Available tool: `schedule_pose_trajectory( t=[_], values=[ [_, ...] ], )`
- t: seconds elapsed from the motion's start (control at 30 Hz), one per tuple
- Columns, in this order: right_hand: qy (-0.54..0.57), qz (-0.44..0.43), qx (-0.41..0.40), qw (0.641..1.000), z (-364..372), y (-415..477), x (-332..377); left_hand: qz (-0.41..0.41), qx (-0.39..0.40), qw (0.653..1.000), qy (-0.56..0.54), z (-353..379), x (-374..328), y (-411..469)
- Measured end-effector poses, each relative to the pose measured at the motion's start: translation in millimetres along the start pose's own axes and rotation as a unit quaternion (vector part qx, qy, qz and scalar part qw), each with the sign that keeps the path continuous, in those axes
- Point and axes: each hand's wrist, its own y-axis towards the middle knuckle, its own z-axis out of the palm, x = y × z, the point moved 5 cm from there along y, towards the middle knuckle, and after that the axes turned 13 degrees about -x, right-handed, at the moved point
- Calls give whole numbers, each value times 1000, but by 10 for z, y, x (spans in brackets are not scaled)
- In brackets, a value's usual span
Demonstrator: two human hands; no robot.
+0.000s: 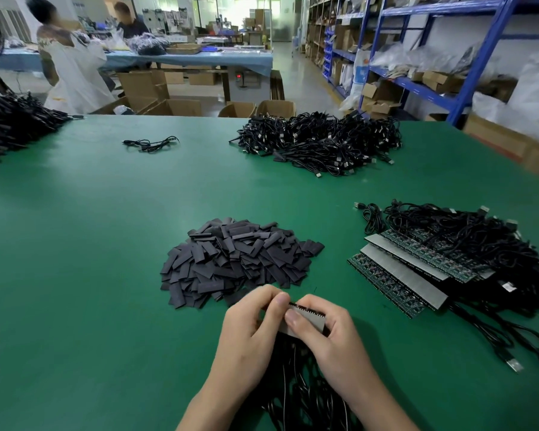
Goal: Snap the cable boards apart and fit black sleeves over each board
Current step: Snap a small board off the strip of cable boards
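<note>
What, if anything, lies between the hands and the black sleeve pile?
Nothing visible. The left hand and right hand grip the board strip. The sleeve pile lies just beyond them on the green table, with its near edge close to the left hand.

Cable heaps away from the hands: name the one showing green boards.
The right-hand heap: green boards line its front edge. The far heap and left heap show only black cables.

Nothing legible: white tags (508,286) on the cable bundle (479,244) right of the sleeve pile (240,259) are too small, and the red display (238,76) far behind that pile is blurred
</note>
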Motion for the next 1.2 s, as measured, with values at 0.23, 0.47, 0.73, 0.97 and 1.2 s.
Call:
schedule_pose_trajectory(
  t=[0.23, 0.47, 0.73, 0.97, 1.2],
  values=[
    [-116, -41, 0, 992, -79, -27, 40, -2, 13, 1000, -23, -30, -24, -11],
    [-133, -35, 27, 990, -141, 14, 70, 4, 17, 1000, -10, -24, -26, -3],
    [-91, -3, 50, 995, -52, -40, 79, -26, 39, 996, -70, 0, -34, -15],
    [-8, 33, 18, 999, -38, -38, 87, -24, 73, 995, -71, 3, -43, -32],
    [18, 45, 49, 998, -32, -48, 83, -90, 77, 980, -159, 81, -1, -70]
  ],
)
